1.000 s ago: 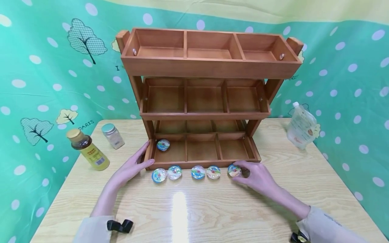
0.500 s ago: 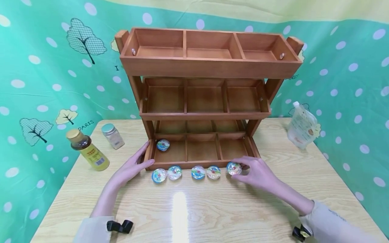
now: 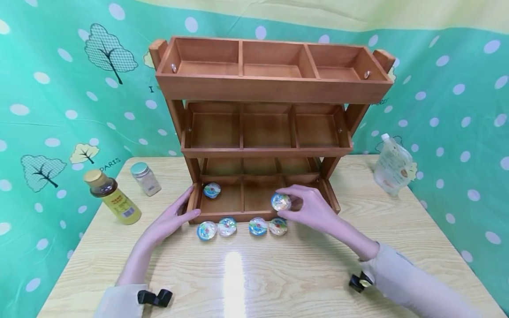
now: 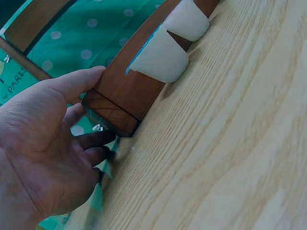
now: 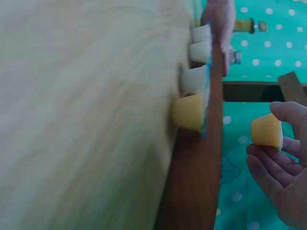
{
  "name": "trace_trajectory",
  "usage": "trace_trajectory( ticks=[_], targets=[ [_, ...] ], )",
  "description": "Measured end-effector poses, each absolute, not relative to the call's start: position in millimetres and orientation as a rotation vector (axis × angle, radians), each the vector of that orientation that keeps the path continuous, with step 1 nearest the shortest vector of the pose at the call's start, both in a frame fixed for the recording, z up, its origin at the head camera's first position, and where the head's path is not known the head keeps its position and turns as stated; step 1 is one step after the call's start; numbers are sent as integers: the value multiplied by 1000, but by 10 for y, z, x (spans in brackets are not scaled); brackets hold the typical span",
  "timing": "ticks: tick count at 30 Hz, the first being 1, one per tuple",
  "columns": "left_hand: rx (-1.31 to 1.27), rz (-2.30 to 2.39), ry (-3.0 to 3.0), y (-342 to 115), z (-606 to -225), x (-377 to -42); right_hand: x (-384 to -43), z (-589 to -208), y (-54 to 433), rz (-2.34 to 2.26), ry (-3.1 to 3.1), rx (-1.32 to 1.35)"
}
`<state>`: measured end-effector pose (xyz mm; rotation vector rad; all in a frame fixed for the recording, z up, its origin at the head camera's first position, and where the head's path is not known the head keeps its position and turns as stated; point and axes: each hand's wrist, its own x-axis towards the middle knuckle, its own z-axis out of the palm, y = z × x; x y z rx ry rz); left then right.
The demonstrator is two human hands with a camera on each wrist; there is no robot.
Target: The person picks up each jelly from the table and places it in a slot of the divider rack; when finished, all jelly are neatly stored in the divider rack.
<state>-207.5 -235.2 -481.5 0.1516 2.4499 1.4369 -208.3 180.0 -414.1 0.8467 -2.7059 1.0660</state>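
Note:
My right hand (image 3: pixel 312 207) pinches a small jelly cup (image 3: pixel 280 202) between thumb and fingers, over the middle compartment of the rack's bottom tray. In the right wrist view this jelly cup (image 5: pixel 266 130) shows yellow-orange sides. My left hand (image 3: pixel 169 223) grips the left front corner of the three-tier wooden rack (image 3: pixel 274 90), thumb on the front board (image 4: pixel 127 86), fingers round the end. Another jelly cup (image 3: pixel 212 190) sits in the bottom tray's left compartment. Several more stand in front of the tray, among them a white pair (image 3: pixel 216 228) and a white cup (image 3: pixel 258 226) beside a yellow one (image 3: pixel 278 226).
Left of the rack stand a yellow-labelled bottle (image 3: pixel 115 198) and a small jar with a teal lid (image 3: pixel 146 179). A clear spouted pouch (image 3: pixel 393 168) stands at the right. A green dotted cloth (image 3: pixel 59 110) hangs behind the wooden table (image 3: pixel 191 274).
My right hand has lifted the rightmost jelly cup off the table and carried it up and leftward over the bottom tray. The left hand stays on the rack's corner.

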Motion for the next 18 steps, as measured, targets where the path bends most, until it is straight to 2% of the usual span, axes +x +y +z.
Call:
trace_trajectory(
  ticks=[10,18],
  targets=[
    [141,1437,2444,-2346,-4822,-2083,-2479,-4157,1238,1287,-2683,838],
    [141,1450,2437,-2346,-4823,-2090,-2627,-4230,843,1399,-2674,822]
  ],
)
